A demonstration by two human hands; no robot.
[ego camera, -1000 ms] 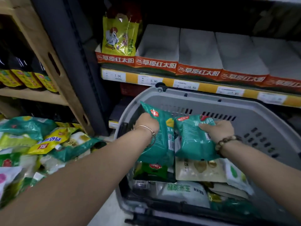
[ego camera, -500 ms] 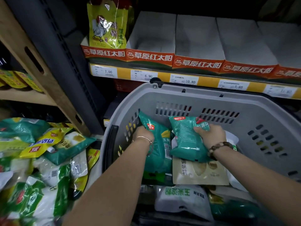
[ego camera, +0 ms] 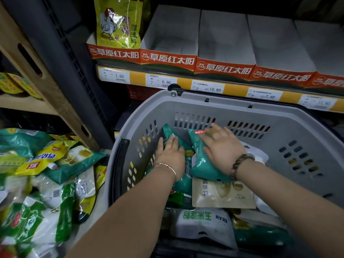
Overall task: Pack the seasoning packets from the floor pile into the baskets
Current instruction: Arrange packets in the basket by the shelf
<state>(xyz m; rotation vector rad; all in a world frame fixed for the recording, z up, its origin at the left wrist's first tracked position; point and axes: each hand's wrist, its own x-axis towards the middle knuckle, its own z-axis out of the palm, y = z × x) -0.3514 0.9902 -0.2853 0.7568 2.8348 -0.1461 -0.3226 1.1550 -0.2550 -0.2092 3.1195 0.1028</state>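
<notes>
A grey plastic basket point(ego camera: 232, 106) stands on the floor and holds several seasoning packets. My left hand point(ego camera: 170, 155) lies flat, fingers straight, on a teal packet point(ego camera: 168, 130) leaning against the basket's far-left wall. My right hand point(ego camera: 221, 146) rests with fingers spread on a second teal packet point(ego camera: 200, 162) beside the first. Under them lie a beige packet point(ego camera: 223, 194) and a white packet with green print point(ego camera: 202, 224). The floor pile of green, yellow and white packets point(ego camera: 55, 164) sits to the left of the basket.
Behind the basket a shelf edge carries price tags point(ego camera: 186, 84) and orange-fronted cardboard trays point(ego camera: 167, 58); one tray holds a yellow chicken-print packet point(ego camera: 119, 25). A wooden shelf unit point(ego camera: 46, 86) and a dark upright post point(ego camera: 74, 71) stand at the left.
Both hands have lowered the two teal packets to the basket's far-left side and uncurled their fingers from them. The camera has moved closer to the basket.
</notes>
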